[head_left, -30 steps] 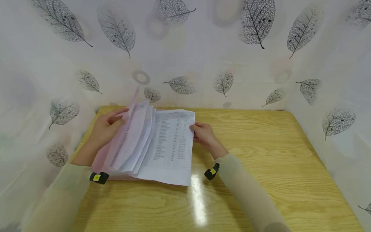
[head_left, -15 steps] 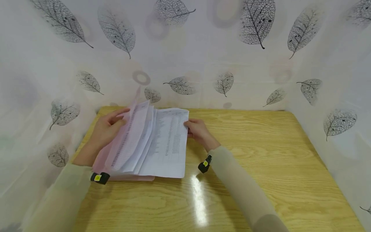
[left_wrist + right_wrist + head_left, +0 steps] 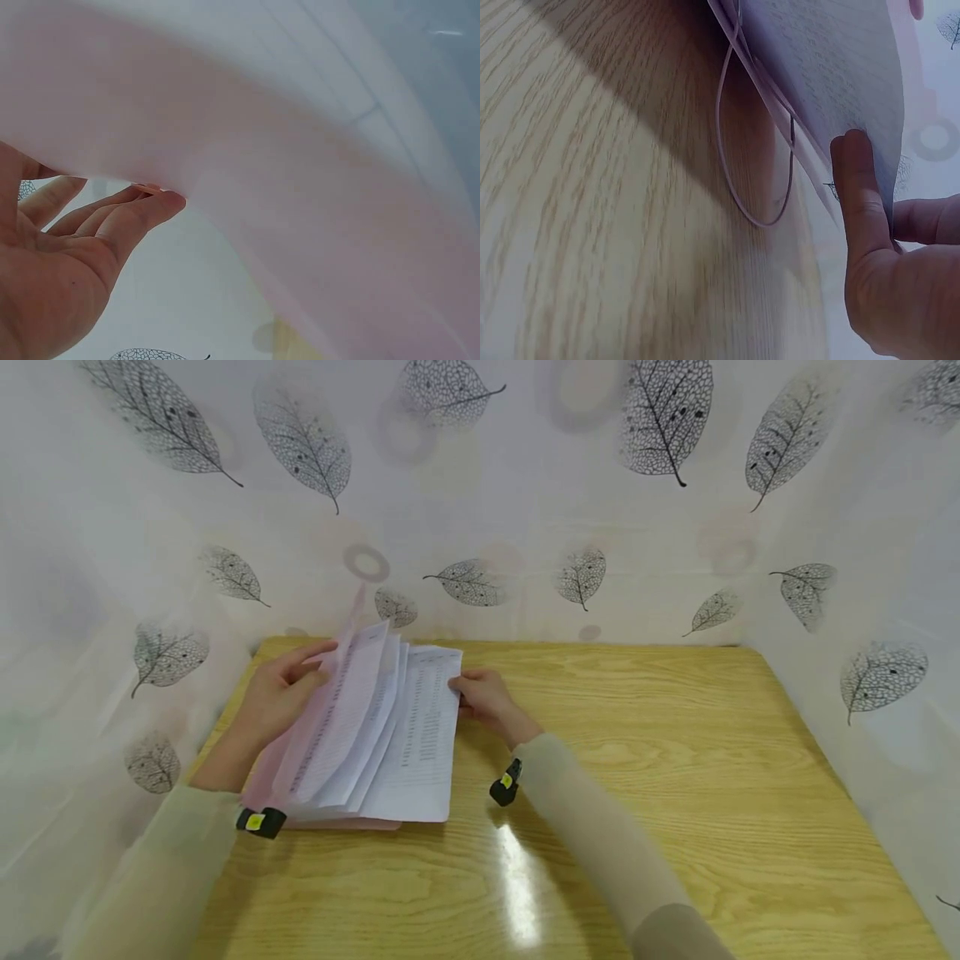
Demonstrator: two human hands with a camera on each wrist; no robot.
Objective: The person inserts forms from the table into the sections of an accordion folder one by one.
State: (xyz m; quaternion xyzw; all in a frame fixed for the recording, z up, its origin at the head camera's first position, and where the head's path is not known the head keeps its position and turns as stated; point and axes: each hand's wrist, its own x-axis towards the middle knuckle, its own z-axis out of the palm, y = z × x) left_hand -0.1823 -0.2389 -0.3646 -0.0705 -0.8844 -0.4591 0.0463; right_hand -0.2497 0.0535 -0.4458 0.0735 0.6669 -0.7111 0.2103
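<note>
Leaf-print sheeting (image 3: 660, 418) walls off the back and both sides; light wood surface (image 3: 675, 760) w/ glare streak near front edge.

Pink folder (image 3: 262, 777) lies at left of surface, opened, its cover tilted up toward the back-left. Inside: fanned stack of printed sheets (image 3: 352, 727), approx. 4–5 leaves visible, rows of small text, not legible.

L hand (image 3: 273, 697): fingers (image 3: 142, 217) nearly straight, pressed flat against the raised cover/leaves from the left side. Judged to be propping them up so the lower pages stay exposed. No pinch seen.

R hand (image 3: 487, 697): at right edge of the outermost sheet (image 3: 423, 743), near its top corner. Wrist view shows thumb (image 3: 859, 195) laid on the sheet's face, other fingers behind, so it pinches that edge, sheet partly lifted off surface.

Thin elastic loop (image 3: 735, 150) hangs from folder edge, slack, touching nothing else visible.
</note>
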